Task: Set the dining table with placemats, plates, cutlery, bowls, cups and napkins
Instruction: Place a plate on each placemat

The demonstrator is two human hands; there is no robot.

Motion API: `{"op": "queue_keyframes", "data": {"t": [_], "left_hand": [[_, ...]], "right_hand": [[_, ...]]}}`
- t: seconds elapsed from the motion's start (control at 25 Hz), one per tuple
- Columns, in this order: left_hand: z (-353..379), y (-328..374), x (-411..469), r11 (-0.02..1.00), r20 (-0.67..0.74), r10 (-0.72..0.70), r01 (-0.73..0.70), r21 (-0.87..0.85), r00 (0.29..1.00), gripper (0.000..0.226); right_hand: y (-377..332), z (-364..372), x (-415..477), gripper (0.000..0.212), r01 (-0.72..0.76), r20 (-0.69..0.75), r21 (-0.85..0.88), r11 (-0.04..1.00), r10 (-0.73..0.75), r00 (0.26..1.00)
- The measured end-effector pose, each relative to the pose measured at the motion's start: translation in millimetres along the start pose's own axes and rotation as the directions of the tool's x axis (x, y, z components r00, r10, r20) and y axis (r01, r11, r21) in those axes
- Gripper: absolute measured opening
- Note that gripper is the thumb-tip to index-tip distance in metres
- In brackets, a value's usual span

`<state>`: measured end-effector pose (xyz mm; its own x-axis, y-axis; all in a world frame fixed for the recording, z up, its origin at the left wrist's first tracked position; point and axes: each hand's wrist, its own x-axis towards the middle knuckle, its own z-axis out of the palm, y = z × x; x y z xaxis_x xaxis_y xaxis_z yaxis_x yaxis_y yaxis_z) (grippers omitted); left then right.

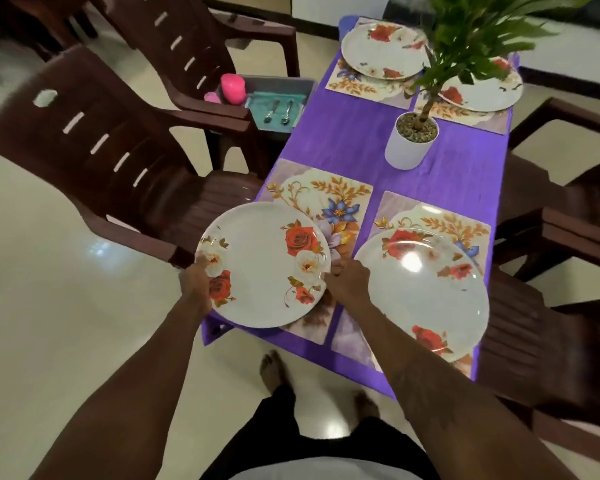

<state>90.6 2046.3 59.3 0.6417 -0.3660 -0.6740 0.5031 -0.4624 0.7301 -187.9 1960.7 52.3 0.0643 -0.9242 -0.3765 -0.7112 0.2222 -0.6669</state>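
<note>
Gleaming cream floor (49, 306) around purple-clothed table (354, 147)

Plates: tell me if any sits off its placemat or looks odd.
Only the near-left plate: left hand and right hand hold it past the table edge, not centred on its placemat. The other three plates lie on their mats; nothing spilled or broken.

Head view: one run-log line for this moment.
plate: partly over near-left placemat | left hand: grips left rim | right hand: grips right rim | phase: plate placement
</note>
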Motion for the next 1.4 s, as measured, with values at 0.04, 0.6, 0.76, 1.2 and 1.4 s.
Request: {"op": "queue_keyframes", "data": {"t": [0.04, 0.6, 0.76, 1.2, 1.4], "left_hand": [[1.1, 7.0, 8.5, 1.000, 0.025, 0.002, -0.002, 0.030, 1.000, 0.037], [68.7, 41.8, 85.5, 0.582, 0.426, 0.009, -0.351, 0.733, 0.905, 0.073], [84.0, 57.8, 66.7, 0.407, 0.503, -0.085, -0.431, 0.806, 0.860, 0.074], [18.5, 90.5, 41.4, 0.179, 0.809, 0.109, -0.812, 0.556, 0.578, 0.034], [-46.6, 143.7, 94.7, 0.062, 0.877, 0.125, -0.886, 0.459, 0.463, 0.064]], "right_hand": [[-7.2, 7.4, -3.0, 0.026, -0.037, -0.017, 0.003, 0.999, 0.038, 0.999], [-17.8, 62.2, -9.1, 0.057, -0.141, -0.268, -0.253, 0.957, 0.071, 0.961], [-23.7, 52.0, -10.1, 0.059, -0.220, -0.340, -0.173, 0.960, 0.151, 0.928], [-82.3, 98.8, -25.9, 0.036, 0.035, -0.360, -0.024, 0.999, -0.041, 0.932], [-175.4, 174.5, -19.8, 0.044, 0.047, -0.331, -0.024, 0.999, -0.053, 0.942]]}}
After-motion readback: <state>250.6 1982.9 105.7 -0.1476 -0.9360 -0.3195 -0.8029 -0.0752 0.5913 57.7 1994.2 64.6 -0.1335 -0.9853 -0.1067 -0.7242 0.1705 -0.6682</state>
